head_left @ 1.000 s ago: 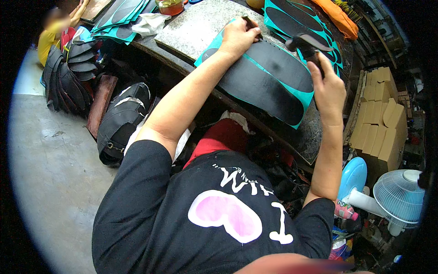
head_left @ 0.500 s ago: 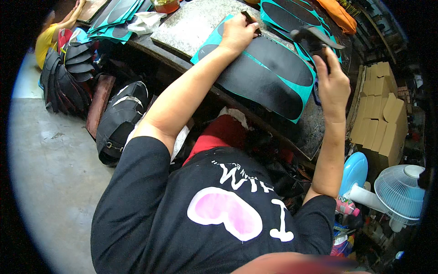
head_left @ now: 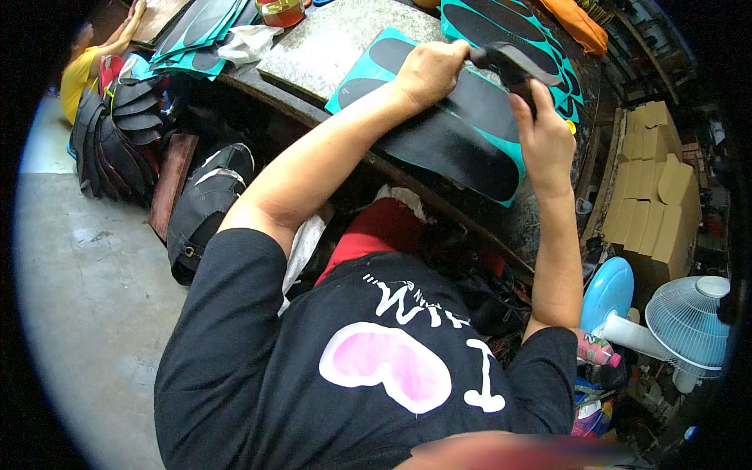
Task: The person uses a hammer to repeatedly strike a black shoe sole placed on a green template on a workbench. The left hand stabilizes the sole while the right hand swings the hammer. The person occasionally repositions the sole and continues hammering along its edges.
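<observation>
**Two hands working a dark piece over the teal sheet**

The right hand [head_left: 546, 141] is closing its grip around a dark, curved piece [head_left: 513, 63] — fingers wrapped at its lower end, holding it up just above the counter [head_left: 517, 227]. The left hand [head_left: 429, 72] is curling shut too, its fingertips meeting the near end of that same dark piece; whether it is pinching a small tool as well, I cannot tell. Both hands are hovering over a teal sheet [head_left: 478, 129] that is carrying long black sole-shaped cut-outs, lying flat on the counter and reaching toward its near edge.

Just to the left of the sheet, a grey speckled stone slab [head_left: 337, 43] is resting on the counter, partly tucked under the sheet's corner. Further left, more teal sheets [head_left: 196, 39] are lying in a stack. Down on the floor at left, black sole pieces [head_left: 117, 133] are standing in a fanned bundle — and at far right, cardboard boxes [head_left: 650, 196] and a white fan [head_left: 689, 321] are sitting beside the counter.
</observation>
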